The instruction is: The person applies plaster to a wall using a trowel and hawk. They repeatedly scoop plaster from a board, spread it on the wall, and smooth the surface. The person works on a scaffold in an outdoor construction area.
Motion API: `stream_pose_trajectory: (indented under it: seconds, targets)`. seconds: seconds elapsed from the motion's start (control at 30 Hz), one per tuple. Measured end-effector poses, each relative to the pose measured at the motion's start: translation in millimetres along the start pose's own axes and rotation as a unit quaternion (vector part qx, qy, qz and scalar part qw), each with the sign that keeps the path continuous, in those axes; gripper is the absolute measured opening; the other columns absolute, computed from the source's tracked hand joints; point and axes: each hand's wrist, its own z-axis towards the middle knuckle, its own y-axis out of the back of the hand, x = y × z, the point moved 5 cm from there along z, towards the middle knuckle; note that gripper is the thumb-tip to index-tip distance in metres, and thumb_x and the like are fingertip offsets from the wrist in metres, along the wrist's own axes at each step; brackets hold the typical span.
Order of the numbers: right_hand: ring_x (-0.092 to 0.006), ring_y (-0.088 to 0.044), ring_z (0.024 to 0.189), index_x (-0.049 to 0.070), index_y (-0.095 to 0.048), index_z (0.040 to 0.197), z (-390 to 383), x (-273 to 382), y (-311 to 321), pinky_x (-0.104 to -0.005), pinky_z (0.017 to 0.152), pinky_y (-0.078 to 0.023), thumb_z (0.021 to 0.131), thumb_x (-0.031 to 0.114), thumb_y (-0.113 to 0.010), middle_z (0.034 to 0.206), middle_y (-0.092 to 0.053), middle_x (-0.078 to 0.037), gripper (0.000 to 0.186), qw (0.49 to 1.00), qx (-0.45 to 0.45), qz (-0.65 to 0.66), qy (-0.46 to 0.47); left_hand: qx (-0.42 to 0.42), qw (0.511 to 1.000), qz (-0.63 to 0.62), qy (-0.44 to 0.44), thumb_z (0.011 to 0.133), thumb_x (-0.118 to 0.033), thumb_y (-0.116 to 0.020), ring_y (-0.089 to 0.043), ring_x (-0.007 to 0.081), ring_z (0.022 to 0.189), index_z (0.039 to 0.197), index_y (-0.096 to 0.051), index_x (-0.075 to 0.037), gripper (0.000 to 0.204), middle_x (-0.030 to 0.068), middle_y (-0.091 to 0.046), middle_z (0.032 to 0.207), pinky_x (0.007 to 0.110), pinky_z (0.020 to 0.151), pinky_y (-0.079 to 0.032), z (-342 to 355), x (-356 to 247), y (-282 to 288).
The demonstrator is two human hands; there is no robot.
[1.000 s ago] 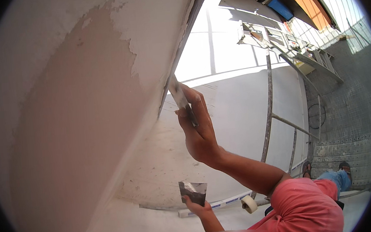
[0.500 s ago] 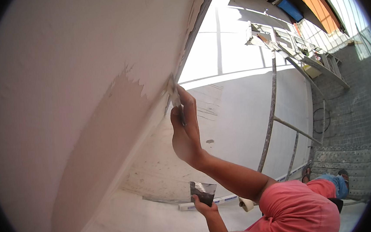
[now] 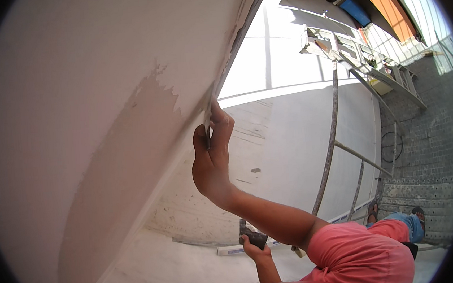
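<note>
My right hand (image 3: 211, 156) reaches up to a long edge beside the pale plastered surface (image 3: 98, 61). Thumb and fingers pinch a thin, flat scraper (image 3: 207, 123), seen almost edge-on, its far end against that edge. Pale smears show on the fingers. A damp-looking, darker beige patch (image 3: 116, 155) with a ragged end covers part of the surface. Lower down, my left hand (image 3: 257, 252) grips a dark, flat filling plate (image 3: 252, 235) with some whitish paste on it. The right forearm partly covers that plate's upper right side.
A metal scaffold frame (image 3: 332, 128) stands right of my arm, with a ladder (image 3: 400, 88) behind it. A long white strip (image 3: 232, 250) lies beyond my left hand. Perforated planks (image 3: 422, 195) are beneath my feet. A blue bin (image 3: 354, 11) sits at the far top right.
My right hand has moved left and slightly down along the edge, and the scraper has turned more edge-on. My left hand with the plate has shifted slightly right, partly behind the right forearm.
</note>
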Motion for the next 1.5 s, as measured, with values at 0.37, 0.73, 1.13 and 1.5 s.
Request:
stream_pose_trajectory:
  seconds: [0.37,0.73,1.13,1.5]
  targets:
    - [-0.0376,-0.048,0.128,0.015,-0.036,0.155,-58.6,-9.7,53.7,-0.0468,0.109,-0.041,0.092,-0.004,-0.061,0.150,-0.041,-0.014,0.070,0.939,0.333,-0.076,0.050,0.000,0.994,-0.011,0.106,0.101,-0.029,-0.059,-0.068,0.0128,0.096,0.117,-0.065,-0.014,0.023,-0.0043,-0.071,0.104,0.033,0.080,-0.053,-6.1,-14.5,-17.7]
    - [-0.0319,-0.039,0.141,0.042,-0.042,0.149,-73.6,0.5,171.2,-0.0514,0.118,-0.036,0.093,0.007,-0.066,0.152,-0.040,-0.006,0.070,0.687,0.695,-0.160,0.141,0.262,0.897,0.346,-0.087,0.104,-0.032,-0.056,-0.063,0.0253,0.115,0.142,-0.049,0.001,0.051,0.0144,-0.060,0.131,0.038,0.093,-0.054,-103.1,-87.8,-166.4]
    - [-0.0216,-0.053,0.128,0.025,-0.070,0.120,17.5,55.1,168.5,-0.0410,0.104,-0.047,0.078,0.004,-0.074,0.127,-0.061,-0.001,0.047,0.671,0.639,-0.307,0.218,0.269,0.939,0.142,-0.162,0.100,-0.026,-0.067,-0.064,0.0176,0.103,0.128,-0.059,0.000,0.040,0.0069,-0.067,0.117,0.032,0.089,-0.052,-129.2,-154.8,-234.8]
    - [-0.0166,-0.055,0.121,0.019,-0.071,0.118,12.3,61.9,145.8,-0.0353,0.097,-0.049,0.085,0.006,-0.069,0.118,-0.064,0.001,0.035,0.647,0.664,-0.328,0.183,0.183,0.944,0.015,-0.273,0.099,-0.038,-0.064,-0.053,0.0273,0.127,0.143,-0.046,-0.003,0.059,0.0115,-0.054,0.138,0.042,0.106,-0.045,-127.2,-184.1,-201.8]
